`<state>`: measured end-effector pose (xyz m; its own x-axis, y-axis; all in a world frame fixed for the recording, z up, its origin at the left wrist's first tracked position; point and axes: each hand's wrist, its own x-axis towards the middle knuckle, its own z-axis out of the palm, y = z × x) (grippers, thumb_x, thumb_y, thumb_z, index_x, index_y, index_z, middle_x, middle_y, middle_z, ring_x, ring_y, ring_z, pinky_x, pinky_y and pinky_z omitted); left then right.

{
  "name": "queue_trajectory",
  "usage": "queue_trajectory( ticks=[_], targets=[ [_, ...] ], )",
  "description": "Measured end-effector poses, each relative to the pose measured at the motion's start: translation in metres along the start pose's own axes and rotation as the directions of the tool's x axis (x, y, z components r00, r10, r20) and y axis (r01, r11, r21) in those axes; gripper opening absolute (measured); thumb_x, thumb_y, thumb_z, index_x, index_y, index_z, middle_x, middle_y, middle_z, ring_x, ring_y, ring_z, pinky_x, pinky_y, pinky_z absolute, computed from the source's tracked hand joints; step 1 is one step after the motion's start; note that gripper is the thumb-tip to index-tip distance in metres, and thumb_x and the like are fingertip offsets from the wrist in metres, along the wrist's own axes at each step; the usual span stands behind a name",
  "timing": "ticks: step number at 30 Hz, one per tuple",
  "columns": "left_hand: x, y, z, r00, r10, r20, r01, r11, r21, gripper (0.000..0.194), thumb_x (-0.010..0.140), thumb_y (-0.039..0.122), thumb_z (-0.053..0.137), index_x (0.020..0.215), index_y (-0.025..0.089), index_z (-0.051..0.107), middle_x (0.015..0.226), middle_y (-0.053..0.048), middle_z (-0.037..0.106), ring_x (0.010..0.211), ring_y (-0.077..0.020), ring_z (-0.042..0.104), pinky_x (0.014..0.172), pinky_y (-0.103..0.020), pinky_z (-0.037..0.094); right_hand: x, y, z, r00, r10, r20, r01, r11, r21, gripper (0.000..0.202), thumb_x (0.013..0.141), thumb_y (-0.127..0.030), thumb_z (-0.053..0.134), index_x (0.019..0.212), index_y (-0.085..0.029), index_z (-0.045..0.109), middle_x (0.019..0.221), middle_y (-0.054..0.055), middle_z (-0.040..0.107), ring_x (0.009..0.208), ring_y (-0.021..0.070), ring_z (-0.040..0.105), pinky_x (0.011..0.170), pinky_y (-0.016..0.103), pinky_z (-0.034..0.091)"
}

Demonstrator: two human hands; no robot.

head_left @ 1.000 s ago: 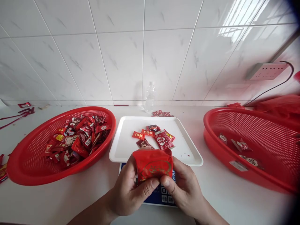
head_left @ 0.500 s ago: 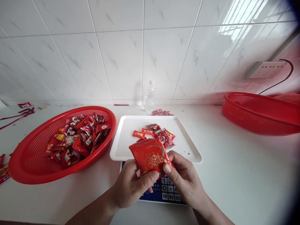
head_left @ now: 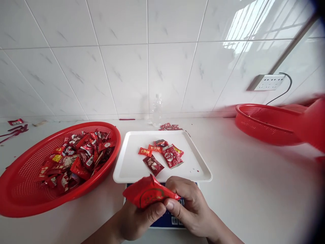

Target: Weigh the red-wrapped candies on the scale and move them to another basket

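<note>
A red packet [head_left: 149, 194] with gold print is held between my two hands, tilted so its upper edge faces me. My left hand [head_left: 138, 217] is closed round its lower left part, thumb on the front. My right hand [head_left: 189, 205] pinches its right corner between thumb and fingers. Just beyond them lies a white tray [head_left: 132, 169] with several small wrapped snacks, among them a dark red packet [head_left: 153, 165] and a larger red and white packet [head_left: 172, 157]. Under the tray and my hands shows part of a blue scale [head_left: 162, 222] with keys.
A red basket [head_left: 15, 189] heaped with wrapped snacks stands at the left. Behind the tray are a clear bottle [head_left: 157, 110] and small red packets [head_left: 169, 126]. At the right is another red basket [head_left: 261, 127], with a blurred red shape [head_left: 313, 125] over it.
The packet in my hands has tipped and come lower, uncovering the dark red packet on the tray. My view has shifted slightly. A blurred red shape has appeared at the right edge.
</note>
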<state>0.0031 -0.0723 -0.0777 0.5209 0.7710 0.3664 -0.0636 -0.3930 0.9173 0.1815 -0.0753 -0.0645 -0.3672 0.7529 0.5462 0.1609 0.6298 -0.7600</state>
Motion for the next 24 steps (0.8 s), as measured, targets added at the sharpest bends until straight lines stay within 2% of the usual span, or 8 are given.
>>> queue_trajectory(
  ticks=[3, 6, 9, 12, 15, 18, 21, 24],
  targets=[
    [-0.004, -0.010, -0.001, 0.999, 0.032, -0.044, -0.032, 0.999, -0.001, 0.031, 0.093, 0.045, 0.051, 0.091, 0.020, 0.069, 0.080, -0.008, 0.063, 0.075, -0.0203, 0.060, 0.069, -0.031, 0.051, -0.001, 0.003, 0.002, 0.999, -0.028, -0.016, 0.028, 0.999, -0.021, 0.042, 0.095, -0.050, 0.043, 0.066, -0.021, 0.048, 0.057, -0.001, 0.056, 0.056, 0.0115, 0.050, 0.054, 0.024, 0.039],
    [-0.001, -0.013, -0.002, 0.985, 0.017, -0.172, -0.041, 0.989, -0.141, 0.043, 0.093, 0.053, 0.047, 0.081, 0.017, 0.067, 0.073, -0.007, 0.063, 0.064, -0.0178, 0.058, 0.060, -0.030, 0.050, 0.000, 0.004, 0.002, 0.995, -0.074, -0.067, 0.070, 0.996, -0.064, 0.034, 0.097, -0.039, 0.043, 0.069, -0.022, 0.051, 0.059, -0.001, 0.059, 0.058, 0.0121, 0.054, 0.057, 0.025, 0.043],
    [0.007, -0.006, -0.003, 0.914, 0.010, -0.406, -0.128, 0.956, -0.263, 0.046, 0.090, 0.056, 0.051, 0.071, 0.017, 0.065, 0.062, -0.004, 0.061, 0.053, -0.0152, 0.055, 0.050, -0.026, 0.048, 0.003, 0.004, -0.002, 0.977, -0.068, -0.203, 0.018, 0.971, -0.237, 0.020, 0.095, -0.031, 0.049, 0.081, -0.022, 0.058, 0.074, 0.003, 0.065, 0.071, 0.0149, 0.062, 0.064, 0.029, 0.050],
    [0.015, 0.003, -0.007, 0.820, 0.046, -0.570, -0.210, 0.951, -0.226, 0.045, 0.087, 0.055, 0.057, 0.065, 0.016, 0.063, 0.058, -0.003, 0.060, 0.053, -0.0148, 0.055, 0.046, -0.024, 0.047, 0.010, 0.008, -0.012, 0.968, 0.043, -0.246, -0.152, 0.882, -0.445, 0.026, 0.093, -0.042, 0.051, 0.110, -0.024, 0.060, 0.119, 0.012, 0.063, 0.113, 0.0257, 0.058, 0.088, 0.045, 0.052],
    [0.013, 0.006, -0.011, 0.780, 0.084, -0.620, -0.245, 0.953, -0.179, 0.043, 0.086, 0.054, 0.058, 0.065, 0.017, 0.062, 0.057, -0.003, 0.060, 0.057, -0.0157, 0.057, 0.050, -0.024, 0.048, 0.024, 0.015, -0.023, 0.957, 0.255, -0.136, -0.284, 0.737, -0.613, 0.060, 0.086, -0.062, 0.051, 0.138, -0.031, 0.045, 0.152, 0.013, 0.036, 0.142, 0.0370, 0.024, 0.104, 0.062, 0.036],
    [0.006, 0.002, -0.015, 0.800, 0.109, -0.590, -0.240, 0.959, -0.149, 0.044, 0.090, 0.054, 0.053, 0.068, 0.017, 0.062, 0.060, -0.003, 0.061, 0.060, -0.0167, 0.058, 0.055, -0.026, 0.049, 0.047, 0.020, -0.029, 0.860, 0.509, 0.030, -0.340, 0.617, -0.710, 0.086, 0.079, -0.075, 0.047, 0.150, -0.032, 0.028, 0.160, 0.013, 0.019, 0.144, 0.0442, 0.002, 0.107, 0.071, 0.021],
    [-0.001, -0.004, -0.018, 0.835, 0.163, -0.526, -0.238, 0.968, -0.079, 0.042, 0.092, 0.050, 0.050, 0.069, 0.017, 0.063, 0.065, -0.004, 0.062, 0.063, -0.0169, 0.057, 0.061, -0.028, 0.049, 0.068, 0.025, -0.025, 0.798, 0.582, 0.156, -0.294, 0.603, -0.742, 0.095, 0.075, -0.079, 0.047, 0.153, -0.030, 0.021, 0.160, 0.016, 0.015, 0.143, 0.0492, 0.004, 0.103, 0.075, 0.018],
    [-0.004, -0.008, -0.019, 0.852, 0.205, -0.481, -0.240, 0.971, -0.012, 0.039, 0.093, 0.047, 0.050, 0.072, 0.017, 0.065, 0.072, -0.006, 0.062, 0.066, -0.0178, 0.057, 0.061, -0.029, 0.049, 0.079, 0.031, -0.015, 0.825, 0.515, 0.233, -0.195, 0.647, -0.737, 0.086, 0.077, -0.073, 0.053, 0.150, -0.032, 0.030, 0.159, 0.015, 0.021, 0.142, 0.0475, 0.014, 0.103, 0.073, 0.021]
  ],
)
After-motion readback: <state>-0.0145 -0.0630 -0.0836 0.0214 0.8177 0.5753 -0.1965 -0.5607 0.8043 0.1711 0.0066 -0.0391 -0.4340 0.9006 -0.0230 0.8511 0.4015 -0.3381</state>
